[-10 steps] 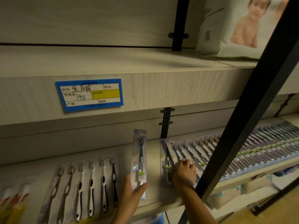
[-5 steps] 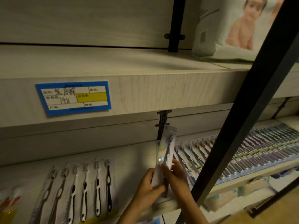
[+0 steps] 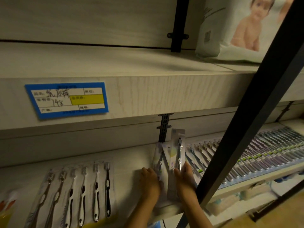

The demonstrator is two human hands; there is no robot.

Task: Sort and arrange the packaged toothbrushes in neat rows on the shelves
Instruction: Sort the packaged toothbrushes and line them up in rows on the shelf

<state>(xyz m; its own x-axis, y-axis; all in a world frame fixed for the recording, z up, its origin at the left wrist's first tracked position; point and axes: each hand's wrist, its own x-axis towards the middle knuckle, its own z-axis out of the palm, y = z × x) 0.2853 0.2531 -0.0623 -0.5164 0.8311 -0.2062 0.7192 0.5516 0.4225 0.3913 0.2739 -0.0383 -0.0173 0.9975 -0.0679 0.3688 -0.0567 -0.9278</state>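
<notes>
On the lower shelf [image 3: 131,155] of a dim shop rack, a person's right hand [image 3: 185,180] pinches the bottom of a toothbrush pack [image 3: 177,148] and holds it upright. Just to its left a second pack [image 3: 158,159] lies tilted on the shelf. The left hand [image 3: 148,181] rests against that pack's lower end with bent fingers; whether it grips it cannot be told.

Right of the hands, a long row of packs [image 3: 256,155] lies overlapped like tiles and runs to the far end of the shelf. A black post [image 3: 246,129] slants across the foreground, covers part of that row and passes just beside the right wrist. Left of the hands, well apart, a set of six brushes [image 3: 79,191] lies side by side in clear wrap, with an orange and yellow packet [image 3: 6,209] at the frame's corner. A black slotted rail [image 3: 165,129] rises behind the held pack. Above right, a nappy bag [image 3: 218,38] printed with a baby rests on the upper shelf [image 3: 164,92].

The letters "poth" run up the held pack's card. A blue price tag [image 3: 65,100] on the upper shelf's front has a yellow box and handwritten figures that look like 148; its other writing is blurred.
</notes>
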